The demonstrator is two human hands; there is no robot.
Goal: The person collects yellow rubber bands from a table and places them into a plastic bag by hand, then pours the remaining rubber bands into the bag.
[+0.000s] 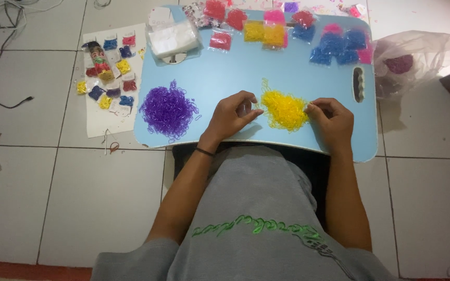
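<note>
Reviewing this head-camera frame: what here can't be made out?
- Left hand: curled fingers hide whether it pinches anything; too small to tell.
- Right hand: fingertips touch the yellow band pile; grip unclear.
- Packets at the blue tray far rim: cut off by the top edge.
- Plastic bag: contents blurred behind film.

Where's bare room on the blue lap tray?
Free: the middle band of the blue tray, between the packets row and the purple pile and yellow pile. Crowded: far edge, and the near edge around both hands.

Two loose band piles: one purple pile (pixel 169 110), one yellow pile (pixel 285 110).
</note>
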